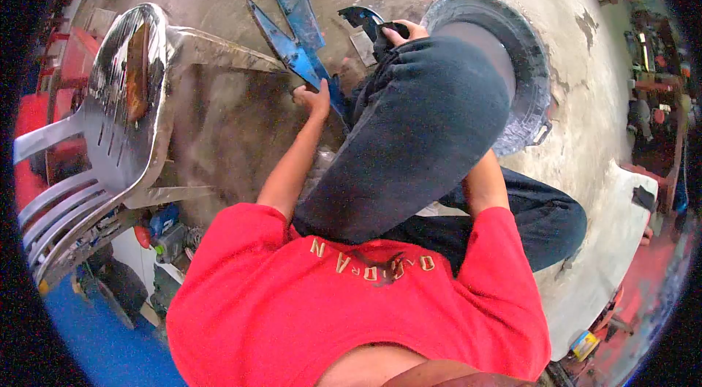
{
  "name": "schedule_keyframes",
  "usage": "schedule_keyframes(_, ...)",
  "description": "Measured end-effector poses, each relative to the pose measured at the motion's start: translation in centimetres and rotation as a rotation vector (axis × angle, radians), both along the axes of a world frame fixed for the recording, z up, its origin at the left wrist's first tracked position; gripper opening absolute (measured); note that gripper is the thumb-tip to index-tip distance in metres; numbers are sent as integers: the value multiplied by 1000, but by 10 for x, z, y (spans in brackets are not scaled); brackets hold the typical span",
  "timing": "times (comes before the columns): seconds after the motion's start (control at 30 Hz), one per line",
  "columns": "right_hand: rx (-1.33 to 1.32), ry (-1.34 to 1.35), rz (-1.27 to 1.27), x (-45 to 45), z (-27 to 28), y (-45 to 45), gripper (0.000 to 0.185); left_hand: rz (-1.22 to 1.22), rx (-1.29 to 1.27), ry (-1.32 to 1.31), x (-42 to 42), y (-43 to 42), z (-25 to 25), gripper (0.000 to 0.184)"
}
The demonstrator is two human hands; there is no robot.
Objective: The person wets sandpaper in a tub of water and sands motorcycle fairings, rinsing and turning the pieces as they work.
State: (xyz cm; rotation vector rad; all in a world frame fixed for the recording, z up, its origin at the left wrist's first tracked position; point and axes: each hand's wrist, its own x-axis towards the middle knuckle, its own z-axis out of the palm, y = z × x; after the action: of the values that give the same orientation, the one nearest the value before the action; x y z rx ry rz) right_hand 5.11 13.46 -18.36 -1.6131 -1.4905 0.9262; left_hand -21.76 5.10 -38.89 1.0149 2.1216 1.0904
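Observation:
My left hand (314,99) is closed on the lower end of a long blue plastic panel (292,58), scuffed and forked into two strips that stretch away over the floor. My right hand (411,31) shows beyond my raised knee, its fingers closed on a dark, crumpled piece (385,37) whose kind I cannot make out. Just past it lies a broken-looking black plastic part (358,17). My right forearm (484,178) passes under the bent leg, whose thigh and knee hide part of it. The lower end of the blue panel also disappears behind that leg.
A large grey tub (530,50) stands just right of my knee. At left is a worn plastic chair (117,145) with a brown strip (137,72) on its seat. A pale board (607,241), cluttered shelves (658,87) and a yellow can (585,344) line the right.

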Motion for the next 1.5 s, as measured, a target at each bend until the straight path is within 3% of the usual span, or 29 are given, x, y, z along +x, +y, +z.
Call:
schedule_keyframes(0.1,-73,-21,24,-3,-18,2,36,2,-307,-129,-3,-4,18,72)
schedule_keyframes(0.13,-148,131,80,-13,13,-10,37,31,-311,-350,-1,-3,10,72)
schedule_keyframes(0.2,-113,123,89,-22,13,-13,36,91,-307,-791,9,-1,-3,73)
schedule_keyframes(0.3,-71,137,108,-29,0,-7,35,-28,-313,-793,25,3,79,72)
schedule_keyframes(0.43,-38,124,103,-33,-11,-3,34,34,-64,-514,32,5,81,61)
schedule_keyframes(0.63,-32,61,5,-29,-16,5,33,-147,147,-52,18,22,72,29)
schedule_keyframes(0.73,-3,128,-101,-23,-3,3,33,-212,178,283,24,23,83,30)
schedule_keyframes(0.83,56,94,-129,-16,7,1,37,-285,125,211,28,21,79,37)
schedule_keyframes(0.93,73,153,-114,-12,-9,5,37,-359,296,376,25,19,55,42)
schedule_keyframes(1.03,39,132,-77,-8,-6,2,35,-462,148,471,27,15,57,45)
schedule_keyframes(1.13,33,178,-27,-7,-3,0,29,-490,165,510,39,10,65,49)
schedule_keyframes(1.33,5,254,-3,1,-1,1,27,-467,287,207,47,8,56,55)
schedule_keyframes(1.43,-26,279,4,5,29,-7,25,-517,443,274,36,17,61,55)
schedule_keyframes(1.5,6,293,33,12,44,-10,24,-510,205,148,26,33,89,45)
